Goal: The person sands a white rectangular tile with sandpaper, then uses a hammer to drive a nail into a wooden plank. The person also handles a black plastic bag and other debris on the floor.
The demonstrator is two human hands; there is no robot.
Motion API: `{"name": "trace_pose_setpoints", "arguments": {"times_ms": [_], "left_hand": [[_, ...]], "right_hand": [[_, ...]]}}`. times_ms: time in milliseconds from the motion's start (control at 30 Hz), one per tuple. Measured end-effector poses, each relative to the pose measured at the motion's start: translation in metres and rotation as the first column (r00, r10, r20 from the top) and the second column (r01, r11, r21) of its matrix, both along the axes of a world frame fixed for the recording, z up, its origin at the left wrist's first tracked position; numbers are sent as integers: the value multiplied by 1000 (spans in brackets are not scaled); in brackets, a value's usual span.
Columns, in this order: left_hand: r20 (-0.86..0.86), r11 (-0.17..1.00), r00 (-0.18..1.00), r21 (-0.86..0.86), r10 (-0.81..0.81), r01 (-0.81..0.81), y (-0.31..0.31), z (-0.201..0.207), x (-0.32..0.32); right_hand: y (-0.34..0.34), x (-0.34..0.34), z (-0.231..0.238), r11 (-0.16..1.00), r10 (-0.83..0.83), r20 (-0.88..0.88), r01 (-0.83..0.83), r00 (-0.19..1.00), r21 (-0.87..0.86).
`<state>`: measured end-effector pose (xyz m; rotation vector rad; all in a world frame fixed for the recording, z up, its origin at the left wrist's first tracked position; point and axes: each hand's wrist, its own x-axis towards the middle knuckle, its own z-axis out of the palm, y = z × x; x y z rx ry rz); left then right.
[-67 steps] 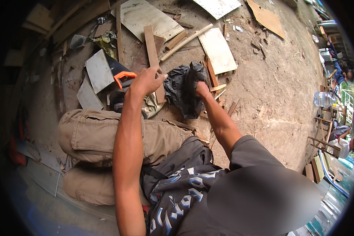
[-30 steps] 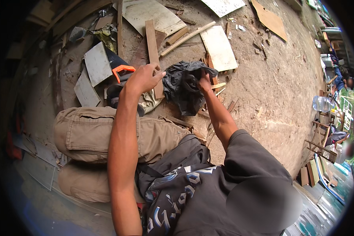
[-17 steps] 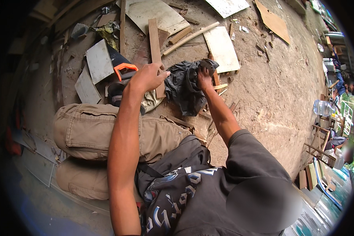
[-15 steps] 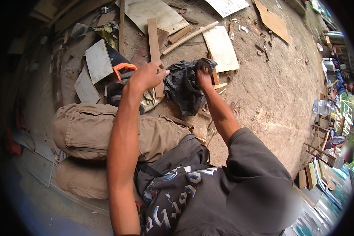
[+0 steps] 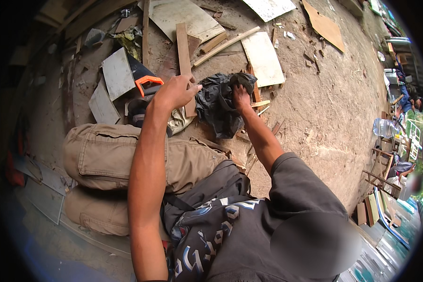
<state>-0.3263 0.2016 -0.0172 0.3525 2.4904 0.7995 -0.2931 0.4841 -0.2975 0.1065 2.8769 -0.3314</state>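
The black plastic bag [image 5: 219, 110] lies crumpled on the dirt floor [image 5: 329, 94], between the left hand [image 5: 175, 91] and the right hand [image 5: 241, 97]. It shows no clear long axis; 1 lobe of it sags back toward the person's lap. The bag is to the left of the right hand and below it; it is to the right of the left hand.

The right hand is the nearer of the 2: its fingers bend into the upper right fold of the bag and appear clamped on the plastic. The left hand hangs over the brown plank [image 5: 183, 49], its thumb tip right at the bag's left edge; I cannot tell whether it pinches the plastic or merely touches it. The plank's long axis runs away from the person.

Counted: 1 bag, 1 saw [image 5: 140, 70] with an orange and black handle to the left of the left hand, 1 slim pale strip [image 5: 228, 46] slanting beyond the bag, 1 short wood block [image 5: 212, 43] beside that strip, 5 pale panels [image 5: 264, 60], 1 tan panel [image 5: 323, 26] farther off and 1 clear bottle [image 5: 384, 128] near the floor's right edge. The splinters are too jumbled to count.
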Motion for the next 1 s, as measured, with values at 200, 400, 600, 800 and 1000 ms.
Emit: {"name": "trace_pose_setpoints", "arguments": {"times_ms": [200,400,600,800,1000], "left_hand": [[-2,1000,1000,14,-3,3,4,2,0],[-7,1000,1000,8,-7,7,3,2,2],[-18,999,999,32,-35,35,9,0,1],[-51,998,998,54,-24,27,0,1,4],[-98,998,995,52,-36,41,5,-6,1]], "right_hand": [[9,3,-3,991,-80,15,81,997,-105],[26,2,8,912,-136,-91,89,987,-400],[44,9,35,957,-41,-158,-6,987,-289],[-11,12,126,998,-48,-675,7,736,-63],[-20,15,49,827,96,30,-63,995,-558]]}}
